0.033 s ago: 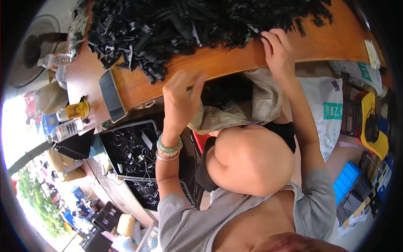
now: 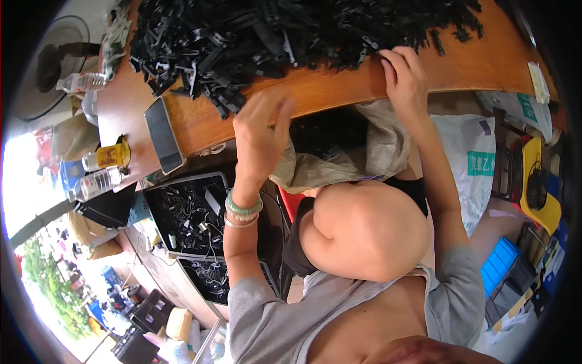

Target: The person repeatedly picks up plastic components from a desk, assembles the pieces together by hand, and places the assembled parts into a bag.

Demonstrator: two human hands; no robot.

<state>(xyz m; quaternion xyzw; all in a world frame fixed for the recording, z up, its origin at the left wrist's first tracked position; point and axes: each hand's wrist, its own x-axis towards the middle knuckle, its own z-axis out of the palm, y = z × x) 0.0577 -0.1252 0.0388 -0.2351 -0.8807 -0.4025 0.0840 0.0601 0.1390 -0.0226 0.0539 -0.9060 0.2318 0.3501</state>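
A wooden surface (image 2: 339, 82) crosses the top of the view, and the heap of black plastic pieces (image 2: 242, 36) is spread over its far part, thinning to strays at the right. A phone (image 2: 163, 136) lies near the surface's edge, left of the heap and apart from it; farther left are a yellow bottle (image 2: 111, 156), a clear bottle (image 2: 100, 184) lying near it and a fan (image 2: 51, 67). Below the edge, a woven sack (image 2: 327, 176) gapes between the forearms with dark contents inside, and a raised knee (image 2: 370, 230) fills the space under it. Black trays (image 2: 188, 212) of small parts stand left of the left forearm; a white bag (image 2: 464, 164) is beyond the right one. The left hand (image 2: 257, 130) is near the heap's near border, its grip loosely open, thumb parted from the fingers, the fingertips blurred. The right hand (image 2: 406, 85) has a half-open grip, fingers bent and thumb apart, just beside the heap; whether a fingertip touches a piece I cannot tell. The pieces point every way; one pale-tipped strip (image 2: 290, 48) has its long axis running roughly toward the person, slightly slanted.
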